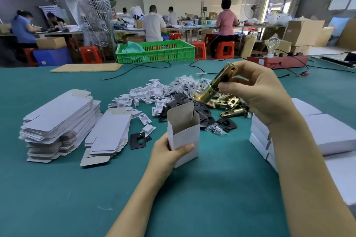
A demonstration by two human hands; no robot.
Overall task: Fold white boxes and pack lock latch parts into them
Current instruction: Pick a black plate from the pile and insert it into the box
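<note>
The green counter [57, 188] is busy: flat box blanks [59, 119] stacked toward its left edge, finished white boxes [327, 132] at the right edge, and a heap of brass latches [229, 104], black plates and small white inserts in the middle. Near the front edge the left hand [165, 152] grips the upright, open-topped white box [184, 132], thumb pressed on its front wall. Above the heap, the right hand [258, 90] is raised, wrist bent, its fingers [229, 84] pinching a brass latch [213, 86] tilted faceplate-down. To my eye, the latch should be lined up over the opening and slid in endwise while the box stays steady.
</note>
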